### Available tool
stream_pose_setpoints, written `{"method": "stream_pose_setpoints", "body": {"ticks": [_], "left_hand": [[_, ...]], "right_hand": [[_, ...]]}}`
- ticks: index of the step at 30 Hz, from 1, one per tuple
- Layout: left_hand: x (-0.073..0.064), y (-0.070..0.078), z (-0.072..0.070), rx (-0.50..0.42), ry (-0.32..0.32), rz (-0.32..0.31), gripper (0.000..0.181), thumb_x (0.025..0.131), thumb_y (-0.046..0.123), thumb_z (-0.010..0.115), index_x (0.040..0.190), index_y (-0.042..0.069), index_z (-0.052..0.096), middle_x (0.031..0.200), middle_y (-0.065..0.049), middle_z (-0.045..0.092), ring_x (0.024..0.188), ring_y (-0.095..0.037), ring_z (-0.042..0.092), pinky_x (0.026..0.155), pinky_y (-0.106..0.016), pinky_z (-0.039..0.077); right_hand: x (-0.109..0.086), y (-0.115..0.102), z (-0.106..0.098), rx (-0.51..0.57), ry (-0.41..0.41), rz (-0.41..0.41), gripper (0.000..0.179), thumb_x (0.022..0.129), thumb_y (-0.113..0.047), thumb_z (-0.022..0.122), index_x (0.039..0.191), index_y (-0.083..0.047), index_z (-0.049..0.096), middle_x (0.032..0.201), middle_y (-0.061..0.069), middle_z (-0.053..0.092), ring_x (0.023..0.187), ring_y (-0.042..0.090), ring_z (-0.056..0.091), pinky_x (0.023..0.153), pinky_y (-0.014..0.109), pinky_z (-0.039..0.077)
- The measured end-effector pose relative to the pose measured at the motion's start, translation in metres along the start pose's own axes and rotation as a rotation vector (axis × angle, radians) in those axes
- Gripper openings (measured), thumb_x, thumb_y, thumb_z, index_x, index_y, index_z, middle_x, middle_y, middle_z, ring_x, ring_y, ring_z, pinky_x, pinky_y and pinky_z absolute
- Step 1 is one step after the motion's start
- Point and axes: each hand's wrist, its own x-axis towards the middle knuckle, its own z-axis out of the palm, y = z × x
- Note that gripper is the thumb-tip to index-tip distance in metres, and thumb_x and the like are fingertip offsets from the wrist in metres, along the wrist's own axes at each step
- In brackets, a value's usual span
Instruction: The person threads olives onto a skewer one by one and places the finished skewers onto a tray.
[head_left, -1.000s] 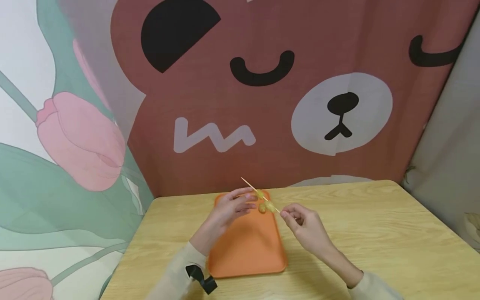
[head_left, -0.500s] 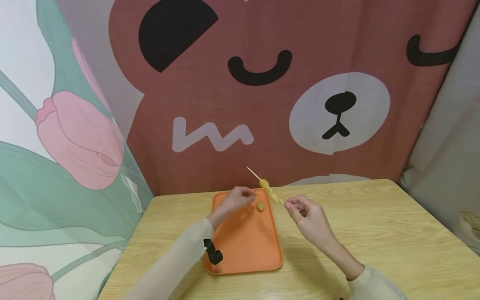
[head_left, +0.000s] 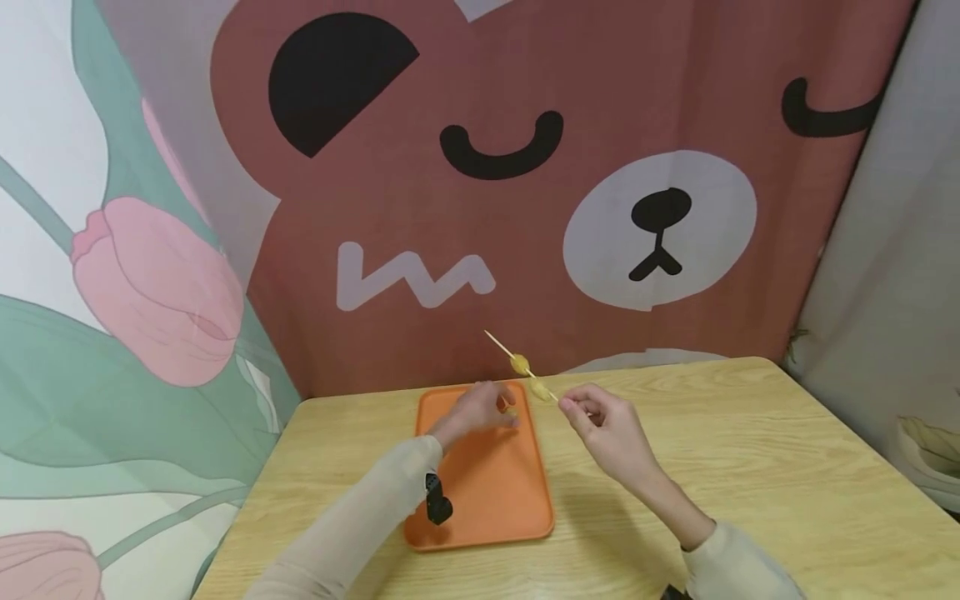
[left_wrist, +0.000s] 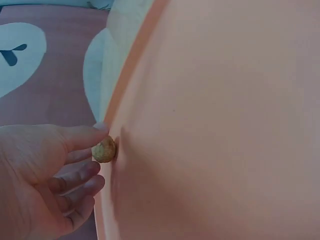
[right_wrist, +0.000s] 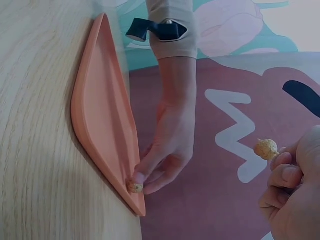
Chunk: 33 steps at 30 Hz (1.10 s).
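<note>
You get soft, even indoor light here, fairly bright, with no glare. Faint shadows fall under your forearms on the worktop (head_left: pixel 750 467) and the orange tray (head_left: pixel 487 492). Your left hand (head_left: pixel 480 410) is slightly motion-blurred in the head view. The left wrist view looks pale and washed out; the head view bends at its edges.

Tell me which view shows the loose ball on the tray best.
Left wrist: the ball fills the frame, pinched by the left hand at the tray edge. Right wrist shows it small; head hides it behind fingers.
</note>
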Motion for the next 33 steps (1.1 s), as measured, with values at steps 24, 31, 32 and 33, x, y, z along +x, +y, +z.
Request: {"method": "stream_pose_setpoints", "body": {"ticks": [24,31,32,33], "left_hand": [[-0.024,-0.009,-0.012,-0.229,0.200,0.032,0.021,0.089,0.014,0.079,0.107,0.011,0.070,0.101,-0.005,0.063,0.087,-0.016,0.061,0.075,-0.033,0.054],[-0.043,-0.009,-0.018,-0.560,0.324,0.070,0.030,0.091,0.005,0.076,0.119,0.007,0.066,0.118,-0.010,0.060,0.104,-0.027,0.065,0.086,-0.035,0.056],[-0.047,-0.008,-0.020,-0.613,0.329,0.072,0.031,0.092,0.003,0.074,0.122,0.006,0.065,0.121,-0.011,0.059,0.108,-0.029,0.064,0.087,-0.035,0.056],[-0.050,-0.007,-0.021,-0.665,0.335,0.079,0.034,0.092,0.002,0.073,0.125,0.005,0.063,0.123,-0.012,0.059,0.110,-0.032,0.062,0.088,-0.036,0.056]], "right_hand": [[0.002,-0.008,-0.004,-0.021,-0.001,-0.045,0.014,0.102,-0.017,0.066,0.103,-0.005,0.072,0.074,-0.009,0.068,0.063,0.013,0.061,0.057,0.027,0.052],[0.001,-0.005,-0.003,-0.025,0.002,-0.040,0.012,0.101,-0.014,0.067,0.103,-0.004,0.072,0.074,-0.009,0.068,0.059,0.012,0.059,0.052,0.027,0.049],[0.001,-0.005,-0.003,-0.027,0.002,-0.043,0.011,0.101,-0.013,0.067,0.104,-0.004,0.072,0.074,-0.008,0.068,0.059,0.012,0.059,0.051,0.027,0.049],[0.001,-0.005,-0.002,-0.028,0.001,-0.047,0.010,0.101,-0.012,0.067,0.104,-0.004,0.072,0.074,-0.008,0.068,0.059,0.013,0.059,0.051,0.027,0.049]]}}
